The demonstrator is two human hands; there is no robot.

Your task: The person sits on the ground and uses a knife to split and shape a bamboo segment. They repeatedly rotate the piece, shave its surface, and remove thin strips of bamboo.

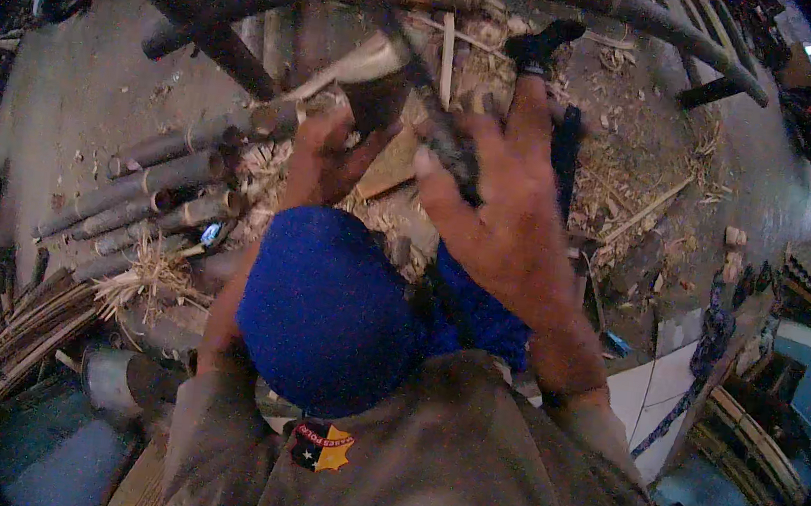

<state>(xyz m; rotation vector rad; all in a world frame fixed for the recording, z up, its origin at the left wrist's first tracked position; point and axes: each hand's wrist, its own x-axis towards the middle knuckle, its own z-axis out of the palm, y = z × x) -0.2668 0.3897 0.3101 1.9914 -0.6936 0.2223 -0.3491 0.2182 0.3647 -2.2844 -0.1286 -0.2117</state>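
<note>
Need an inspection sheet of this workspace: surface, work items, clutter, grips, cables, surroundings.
Surface: brownish floor, strewn with wood shavings.
Work items: blurred dark bar; pale wood piece.
Clutter: cut bamboo-like poles at left; slat bundle nearer.
Grips: right hand has thumb and fingers either side of dark bar; left hand beside pale wood piece; closure unclear for both.
Cables: nothing seen.
Surroundings: curved pole across top of view; white panel at right.

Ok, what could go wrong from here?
The left hand is bare and close to the dark bar, so a slip might hurt its fingers. Shavings litter the floor and could make a foot slide. The round poles lying there might roll if bumped.
</note>
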